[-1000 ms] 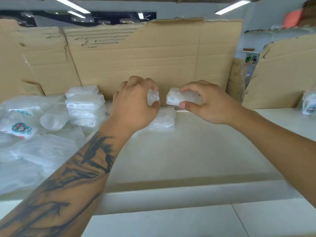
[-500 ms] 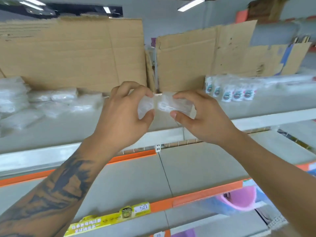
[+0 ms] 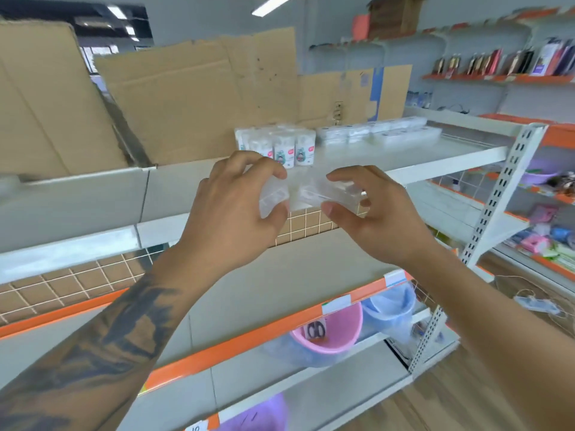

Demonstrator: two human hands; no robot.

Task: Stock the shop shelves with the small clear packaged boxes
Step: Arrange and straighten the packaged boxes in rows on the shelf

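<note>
Clear packaged boxes (image 3: 329, 194) carried mid-air before the top shelf (image 3: 404, 157), one pinched in left hand (image 3: 236, 209), one in right hand (image 3: 367, 213). Mid-carry, likely; next, setting down beside stocked white bottles (image 3: 289, 147) without toppling.

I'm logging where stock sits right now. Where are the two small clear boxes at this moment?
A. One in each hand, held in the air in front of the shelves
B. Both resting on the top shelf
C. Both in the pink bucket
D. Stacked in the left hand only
A: the left hand grips one clear box and the right hand pinches the other clear box, both off the shelf.
</note>
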